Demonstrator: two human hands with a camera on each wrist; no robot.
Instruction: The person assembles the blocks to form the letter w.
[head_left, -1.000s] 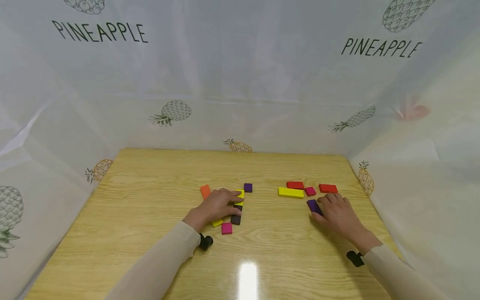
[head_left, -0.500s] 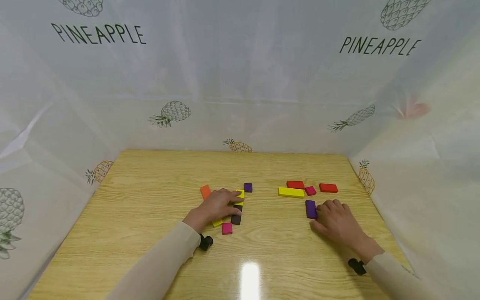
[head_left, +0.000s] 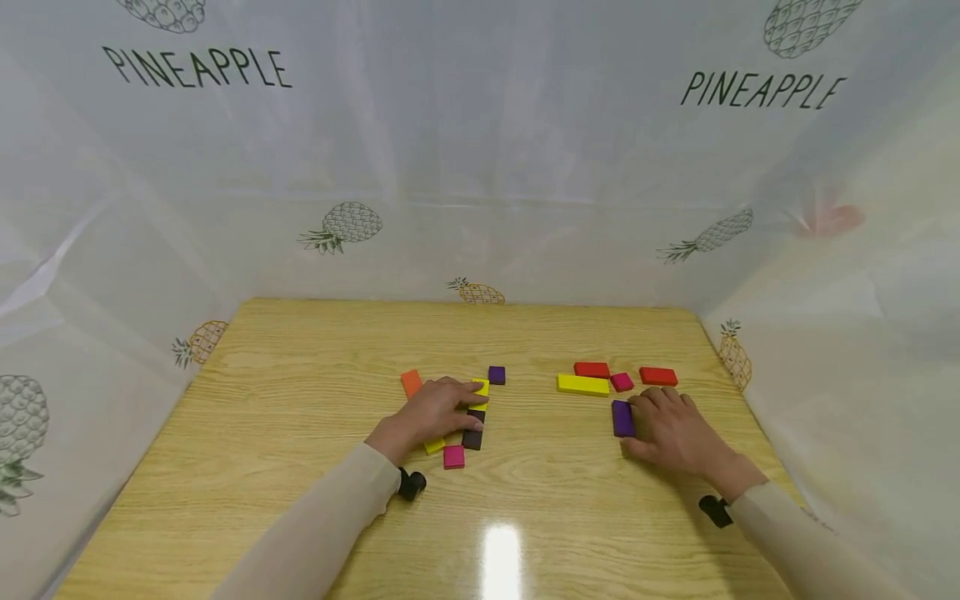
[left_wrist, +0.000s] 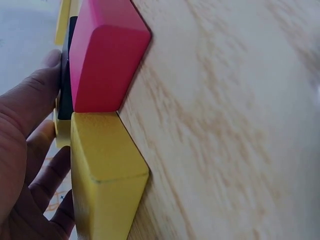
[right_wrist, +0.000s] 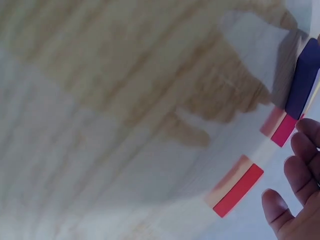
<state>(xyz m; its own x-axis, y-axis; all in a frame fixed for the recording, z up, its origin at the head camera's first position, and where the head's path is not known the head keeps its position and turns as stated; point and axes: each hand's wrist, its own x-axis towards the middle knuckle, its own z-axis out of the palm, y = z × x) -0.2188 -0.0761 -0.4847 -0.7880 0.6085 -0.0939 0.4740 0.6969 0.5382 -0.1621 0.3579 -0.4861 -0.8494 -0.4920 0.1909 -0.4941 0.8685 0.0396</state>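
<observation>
My left hand point(head_left: 431, 414) lies over a cluster of flat blocks in the head view, fingers relaxed. Its thumb touches a black block point(head_left: 472, 439), and a fingertip touches a yellow block point(head_left: 481, 387). Partly under that hand are an orange block point(head_left: 410, 382) and another yellow block point(head_left: 434, 447). A pink block point(head_left: 453, 457) sits just in front; the left wrist view shows this pink block point(left_wrist: 107, 60) against a yellow one point(left_wrist: 107, 170). My right hand point(head_left: 671, 429), loosely bent, is at the right side of a purple block point(head_left: 622, 418), its fingertips beside or touching it.
Beyond the purple block lie a long yellow block point(head_left: 582, 385), a red block point(head_left: 592, 369), a small pink block point(head_left: 622, 382) and another red block point(head_left: 658, 377). A small purple block point(head_left: 497, 375) is near the left cluster. Pineapple-print sheeting point(head_left: 480, 242) borders the wooden table point(head_left: 300, 333).
The purple block has turned from slanted to nearly straight, beside my right hand, which has shifted slightly and no longer reaches over it. My left hand has stayed in place.
</observation>
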